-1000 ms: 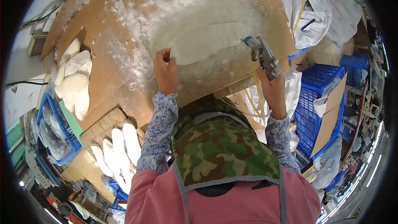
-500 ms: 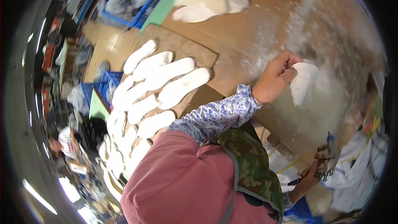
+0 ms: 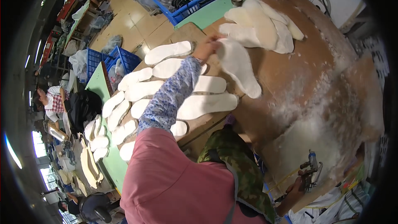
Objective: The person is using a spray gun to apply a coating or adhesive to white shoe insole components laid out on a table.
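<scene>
My left hand [image 3: 206,49], in a blue-flowered sleeve, is closed on one end of a white insole [image 3: 239,68]. The insole hangs slantwise over the brown board, beside rows of white insoles [image 3: 209,103] laid out to the left. At the lower right my right hand [image 3: 295,188] is wrapped round a metal spray gun [image 3: 311,168] with a blue fitting on top. Its fingers are partly hidden by the gun. Beyond the held insole lies a loose pile of white and cream insoles [image 3: 265,25].
White residue [image 3: 315,128] coats the board at the right. A roll of tape [image 3: 236,0] stands near the pile. Past the green table edge [image 3: 211,13] is a blue crate [image 3: 186,12] of plastic bags. Other people [image 3: 54,101] are at the far left.
My left hand has swung left and away from the residue-covered area, carrying the insole over toward the laid-out rows. The view has turned. My right hand still grips the spray gun.
</scene>
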`<move>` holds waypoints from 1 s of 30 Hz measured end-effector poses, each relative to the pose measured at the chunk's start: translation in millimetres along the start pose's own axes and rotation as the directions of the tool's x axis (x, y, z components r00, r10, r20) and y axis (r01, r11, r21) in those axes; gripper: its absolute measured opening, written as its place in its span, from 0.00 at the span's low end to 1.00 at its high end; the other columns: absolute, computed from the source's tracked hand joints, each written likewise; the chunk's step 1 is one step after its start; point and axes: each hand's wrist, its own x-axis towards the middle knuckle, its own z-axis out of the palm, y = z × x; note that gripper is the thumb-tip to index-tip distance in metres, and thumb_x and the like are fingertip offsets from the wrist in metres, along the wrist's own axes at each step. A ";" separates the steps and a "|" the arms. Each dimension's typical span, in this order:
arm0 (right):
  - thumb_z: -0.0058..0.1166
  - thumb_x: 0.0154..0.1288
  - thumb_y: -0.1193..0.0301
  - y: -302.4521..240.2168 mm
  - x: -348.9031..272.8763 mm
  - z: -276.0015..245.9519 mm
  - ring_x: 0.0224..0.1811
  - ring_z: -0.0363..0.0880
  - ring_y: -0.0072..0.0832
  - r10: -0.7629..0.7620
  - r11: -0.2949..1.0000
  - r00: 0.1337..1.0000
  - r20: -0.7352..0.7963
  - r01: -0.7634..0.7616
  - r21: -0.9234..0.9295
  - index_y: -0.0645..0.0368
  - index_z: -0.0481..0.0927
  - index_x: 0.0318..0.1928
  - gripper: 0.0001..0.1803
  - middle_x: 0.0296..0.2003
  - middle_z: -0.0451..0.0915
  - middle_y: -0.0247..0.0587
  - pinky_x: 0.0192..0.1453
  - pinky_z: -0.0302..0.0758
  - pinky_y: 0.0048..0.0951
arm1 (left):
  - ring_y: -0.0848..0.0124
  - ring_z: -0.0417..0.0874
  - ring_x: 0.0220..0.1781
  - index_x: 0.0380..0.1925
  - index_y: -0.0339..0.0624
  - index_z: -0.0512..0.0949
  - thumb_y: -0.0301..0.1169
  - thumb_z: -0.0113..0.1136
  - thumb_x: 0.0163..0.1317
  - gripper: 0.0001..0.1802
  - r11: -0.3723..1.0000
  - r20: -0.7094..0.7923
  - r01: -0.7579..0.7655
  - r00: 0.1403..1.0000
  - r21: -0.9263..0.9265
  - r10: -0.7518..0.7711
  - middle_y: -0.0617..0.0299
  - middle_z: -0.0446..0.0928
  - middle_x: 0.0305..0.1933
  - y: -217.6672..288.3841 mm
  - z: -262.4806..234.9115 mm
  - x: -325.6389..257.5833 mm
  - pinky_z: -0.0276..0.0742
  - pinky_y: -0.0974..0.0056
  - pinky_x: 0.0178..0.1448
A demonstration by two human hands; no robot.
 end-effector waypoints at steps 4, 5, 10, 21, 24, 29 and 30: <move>0.47 0.71 0.72 -20.1 8.2 30.4 0.13 0.57 0.11 -0.017 0.999 1.000 0.020 0.017 -0.036 0.64 0.73 0.58 0.18 0.49 0.81 0.37 0.16 0.54 0.18 | 0.71 0.78 0.43 0.48 0.46 0.75 0.23 0.52 0.58 0.16 0.999 -0.142 -0.046 0.989 0.004 0.046 0.64 0.75 0.44 -33.0 -107.2 66.1 0.75 0.69 0.45; 0.47 0.70 0.73 -21.8 8.8 35.9 0.13 0.57 0.11 0.030 0.997 0.999 0.026 -0.028 -0.066 0.64 0.73 0.59 0.18 0.48 0.81 0.37 0.16 0.54 0.17 | 0.70 0.78 0.43 0.48 0.46 0.75 0.22 0.52 0.58 0.17 0.999 -0.137 -0.038 0.990 -0.006 0.037 0.63 0.75 0.43 -37.0 -128.3 81.3 0.76 0.68 0.45; 0.47 0.69 0.76 -48.7 7.8 74.8 0.13 0.58 0.11 0.044 0.997 0.999 0.013 -0.043 -0.068 0.62 0.72 0.60 0.19 0.47 0.81 0.37 0.15 0.55 0.16 | 0.69 0.79 0.42 0.50 0.45 0.77 0.23 0.54 0.58 0.18 0.998 -0.377 -0.035 0.925 0.049 0.051 0.63 0.77 0.41 -61.4 -205.1 118.3 0.79 0.64 0.44; 0.47 0.69 0.76 -64.3 23.5 108.6 0.13 0.58 0.10 0.080 0.996 0.984 0.159 -0.074 -0.045 0.62 0.70 0.61 0.20 0.46 0.81 0.37 0.15 0.54 0.16 | 0.48 0.80 0.50 0.58 0.47 0.70 0.20 0.47 0.57 0.27 0.489 -0.627 0.448 0.717 0.748 0.303 0.42 0.79 0.47 -95.1 -272.8 102.4 0.76 0.51 0.55; 0.48 0.66 0.77 -73.5 30.2 116.2 0.15 0.59 0.11 0.083 0.996 0.981 0.178 -0.077 -0.042 0.63 0.70 0.59 0.20 0.45 0.81 0.37 0.17 0.55 0.18 | 0.50 0.78 0.54 0.61 0.49 0.67 0.22 0.48 0.57 0.29 0.360 -0.584 0.488 0.776 0.795 0.239 0.43 0.77 0.52 -86.3 -281.6 88.0 0.74 0.52 0.59; 0.48 0.68 0.76 -70.2 43.5 116.4 0.14 0.59 0.11 0.089 0.995 0.969 0.230 -0.078 -0.056 0.63 0.71 0.58 0.19 0.45 0.81 0.37 0.16 0.54 0.17 | 0.48 0.79 0.51 0.50 0.45 0.77 0.30 0.52 0.58 0.19 0.348 -0.663 0.568 0.683 0.746 0.306 0.44 0.79 0.46 -76.8 -308.5 85.6 0.74 0.52 0.56; 0.47 0.69 0.75 -69.0 44.5 117.4 0.13 0.58 0.10 0.080 0.995 0.968 0.236 -0.063 -0.080 0.63 0.71 0.59 0.19 0.45 0.81 0.37 0.15 0.54 0.16 | 0.49 0.82 0.46 0.44 0.43 0.81 0.32 0.54 0.57 0.15 0.329 -0.596 0.510 0.757 0.795 0.269 0.45 0.82 0.40 -80.2 -304.6 91.7 0.76 0.51 0.52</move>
